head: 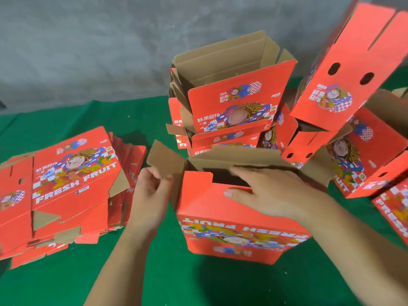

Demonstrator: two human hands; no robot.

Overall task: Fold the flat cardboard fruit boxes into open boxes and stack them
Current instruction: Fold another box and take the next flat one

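boxes (231,217): red-printed cardboard, brown inside | table cover (143,283): green felt

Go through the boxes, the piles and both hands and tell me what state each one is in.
Box being folded: partly erected, upside down, flaps open.
Side flap: sticking out, unfolded.
Flat boxes pile: unfolded, lying flat.
Folded boxes stack: erected, nested, tops open.
Left hand: pinching the side flap.
Right hand: pressing flat on the box.

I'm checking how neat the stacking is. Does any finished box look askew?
Yes. The upper right box leans steeply against its neighbours rather than sitting level, unlike the upright centre stack. The flat pile on the left is fanned out unevenly.
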